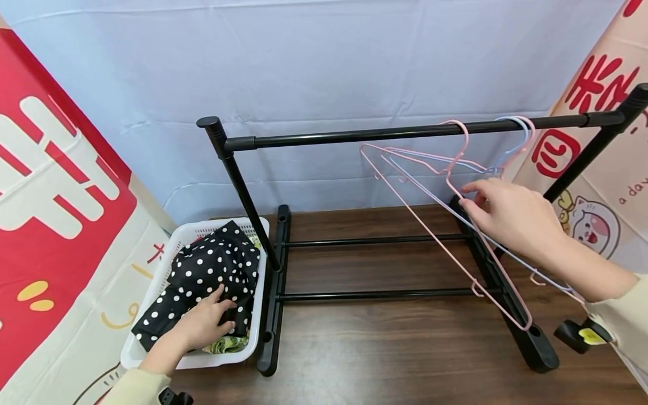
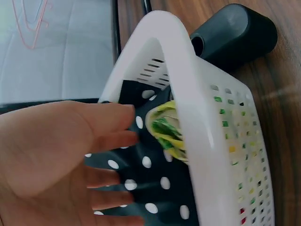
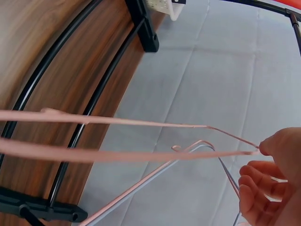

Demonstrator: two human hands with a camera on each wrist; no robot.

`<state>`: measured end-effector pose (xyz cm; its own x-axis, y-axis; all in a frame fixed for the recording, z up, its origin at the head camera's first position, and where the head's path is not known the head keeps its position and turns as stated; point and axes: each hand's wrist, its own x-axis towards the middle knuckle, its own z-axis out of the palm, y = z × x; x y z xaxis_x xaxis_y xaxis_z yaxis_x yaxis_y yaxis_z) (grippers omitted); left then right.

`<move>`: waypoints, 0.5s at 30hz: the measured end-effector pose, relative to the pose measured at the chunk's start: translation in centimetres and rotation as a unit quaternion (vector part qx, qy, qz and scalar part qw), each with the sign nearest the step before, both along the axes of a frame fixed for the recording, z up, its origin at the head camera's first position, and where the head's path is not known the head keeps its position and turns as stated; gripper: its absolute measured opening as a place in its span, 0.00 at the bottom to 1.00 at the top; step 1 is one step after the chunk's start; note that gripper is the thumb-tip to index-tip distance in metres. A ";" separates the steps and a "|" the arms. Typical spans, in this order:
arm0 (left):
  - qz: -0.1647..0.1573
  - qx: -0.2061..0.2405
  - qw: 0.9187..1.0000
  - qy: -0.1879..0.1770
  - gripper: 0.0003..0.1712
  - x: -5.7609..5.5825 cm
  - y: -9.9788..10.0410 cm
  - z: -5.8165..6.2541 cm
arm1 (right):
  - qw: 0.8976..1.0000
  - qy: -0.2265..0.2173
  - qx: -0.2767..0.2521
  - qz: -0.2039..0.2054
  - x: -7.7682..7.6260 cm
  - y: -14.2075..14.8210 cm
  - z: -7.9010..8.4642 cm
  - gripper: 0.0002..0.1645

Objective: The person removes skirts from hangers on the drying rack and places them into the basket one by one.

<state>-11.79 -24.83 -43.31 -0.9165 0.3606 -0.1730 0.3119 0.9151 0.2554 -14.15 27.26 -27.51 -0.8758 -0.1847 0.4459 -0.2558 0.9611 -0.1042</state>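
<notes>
A white plastic basket (image 1: 190, 360) holds a black cloth with white polka dots (image 1: 202, 269). My left hand (image 1: 202, 323) lies over this cloth with its fingers extended, and the left wrist view shows them against the dotted fabric. At the rack's right part, my right hand (image 1: 521, 216) pinches a pink hanger (image 1: 415, 214) near its neck between thumb and forefinger, the other fingers curled. That hanger's hook still sits over the black rail (image 1: 344, 135). Behind it hang a blue hanger (image 1: 523, 132) and another pink one (image 1: 530, 138).
The black garment rack (image 1: 275, 326) stands on a brown wooden surface (image 1: 374, 349), right of the basket. Green and yellow patterned fabric (image 2: 167, 129) shows beneath the dotted cloth. A pale blue sheet (image 1: 324, 62) hangs behind, with printed red and white panels (image 1: 61, 185) at the sides.
</notes>
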 end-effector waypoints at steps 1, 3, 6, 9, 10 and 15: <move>-0.002 -0.011 1.000 -0.007 0.18 0.1 0.0 0.3 | 1.000 0.010 0.005 0.007 0.1 0.1 -0.1 0.14; -0.012 -0.025 1.000 -0.010 0.18 0.1 -0.1 0.9 | 0.999 0.027 0.012 0.023 0.3 0.4 -0.3 0.13; -0.028 -0.029 0.999 -0.004 0.19 -0.2 -0.6 1.8 | 0.998 0.040 0.018 0.038 0.6 0.8 -0.3 0.14; -0.043 -0.024 0.999 0.009 0.19 -0.8 -1.0 3.0 | 0.998 0.045 0.025 0.044 0.9 1.3 -0.3 0.15; -0.049 -0.023 0.998 0.014 0.19 -1.0 -1.1 3.4 | 0.998 0.044 0.026 0.046 1.0 1.5 -0.3 0.16; -0.076 -0.013 0.993 0.084 0.17 -2.3 -1.3 5.6 | 0.997 0.049 0.035 0.046 1.2 2.3 -0.4 0.17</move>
<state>-14.09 -26.18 -37.72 -0.8681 0.4952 -0.0342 0.4838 0.8596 0.1644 -12.97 29.58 -27.87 -0.8068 -0.2959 0.5114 -0.3493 0.9370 -0.0090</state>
